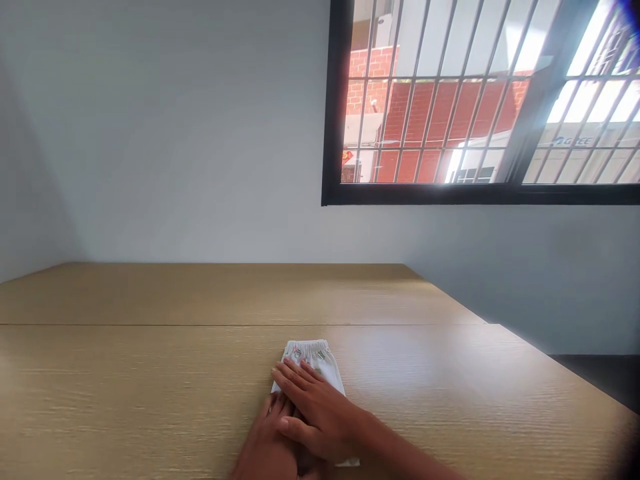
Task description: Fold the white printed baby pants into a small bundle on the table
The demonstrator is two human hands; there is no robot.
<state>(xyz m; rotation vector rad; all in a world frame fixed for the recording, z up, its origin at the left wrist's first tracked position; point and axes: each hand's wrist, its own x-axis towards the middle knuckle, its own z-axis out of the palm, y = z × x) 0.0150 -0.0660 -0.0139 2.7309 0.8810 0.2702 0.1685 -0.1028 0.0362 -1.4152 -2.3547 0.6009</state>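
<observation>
Folded white shorts lie on the wooden table, waistband far. Right hand presses flat, fingers spread; left hand sits close beside it, grip indiscernible.

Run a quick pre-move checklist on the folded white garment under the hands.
1. Garment lying flat: ok. The folded white garment lies flat on the wooden table.
2. Right hand on garment: ok. The right hand rests with fingers spread across the top.
3. Left hand contact: cannot tell. The left hand sits at the near end, partly behind the right hand.
4. Far end uncovered: ok. The gathered elastic waistband shows, with no hand on it.
5. Near end covered: not ok. A white corner sticks out past the right hand.
6. Fold beneath hands: cannot tell. The hands hide it.
</observation>
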